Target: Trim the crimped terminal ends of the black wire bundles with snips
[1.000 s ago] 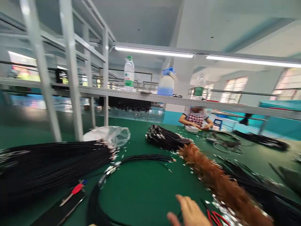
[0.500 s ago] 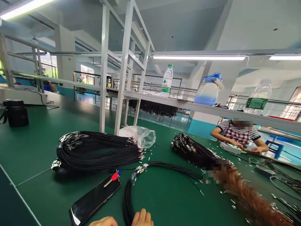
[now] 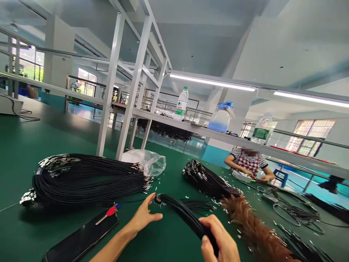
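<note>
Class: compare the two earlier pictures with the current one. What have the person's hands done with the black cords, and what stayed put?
The right hand has closed around the small black cord bundle and lifted it off the green table; the left hand has reached up to its metal-tipped end. The large cord pile, phone, red key and plastic bag lie unmoved.

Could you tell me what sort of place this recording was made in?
Most likely a factory assembly hall for cable or cord work. Big bundles of black cords lie on a long green worktable, a co-worker sits at the same table, and a white metal rack carries strip lights overhead.
</note>
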`<state>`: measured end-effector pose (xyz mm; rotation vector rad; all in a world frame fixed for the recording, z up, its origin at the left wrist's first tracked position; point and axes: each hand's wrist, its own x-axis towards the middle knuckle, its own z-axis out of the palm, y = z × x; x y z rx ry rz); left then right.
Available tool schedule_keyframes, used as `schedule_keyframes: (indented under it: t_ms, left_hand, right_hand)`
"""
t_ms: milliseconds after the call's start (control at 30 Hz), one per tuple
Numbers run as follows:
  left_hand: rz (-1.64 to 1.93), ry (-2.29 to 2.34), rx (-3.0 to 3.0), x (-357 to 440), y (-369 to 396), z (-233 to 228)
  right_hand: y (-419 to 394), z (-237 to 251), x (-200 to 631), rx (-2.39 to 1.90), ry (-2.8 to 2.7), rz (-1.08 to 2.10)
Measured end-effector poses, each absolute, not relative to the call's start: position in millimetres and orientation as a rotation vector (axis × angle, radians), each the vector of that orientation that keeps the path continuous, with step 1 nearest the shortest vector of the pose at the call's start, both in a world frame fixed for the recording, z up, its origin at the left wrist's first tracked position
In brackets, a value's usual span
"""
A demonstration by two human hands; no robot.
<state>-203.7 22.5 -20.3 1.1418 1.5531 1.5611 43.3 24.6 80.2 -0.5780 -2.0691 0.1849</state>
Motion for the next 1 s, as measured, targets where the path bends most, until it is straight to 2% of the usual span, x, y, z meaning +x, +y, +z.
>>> schedule_keyframes:
  t_ms: [167, 300, 433, 533, 600, 733, 1000]
  left_hand:
    - [1.67, 1.318, 1.215, -153, 71, 26]
    - [1.802, 1.13, 1.224, -128, 97, 96]
    - [1.883, 0.925, 1.214, -109, 97, 173]
    - [1.888, 0.872, 1.121, -98, 83, 209]
    - [1.837, 0.884, 1.035, -92, 73, 218]
    - [1.665, 0.898, 0.944, -71, 61, 216]
    - [1.212, 0.9, 0.794, -6, 51, 197]
  right_hand:
    - [27, 136, 82, -0.694, -1.964, 0.13]
    - [37, 178, 115, -0.758, -1.745, 0.085]
    - [45, 207, 136, -0.649, -1.378, 0.44]
    - [45, 194, 140, -0.521, -1.2, 0.854]
    - [41, 169, 134, -0.455, -1.134, 1.057]
    - [29, 119, 108, -0.585, -1.07, 1.133]
    - [19, 102, 92, -0.644, -0.69, 1.457]
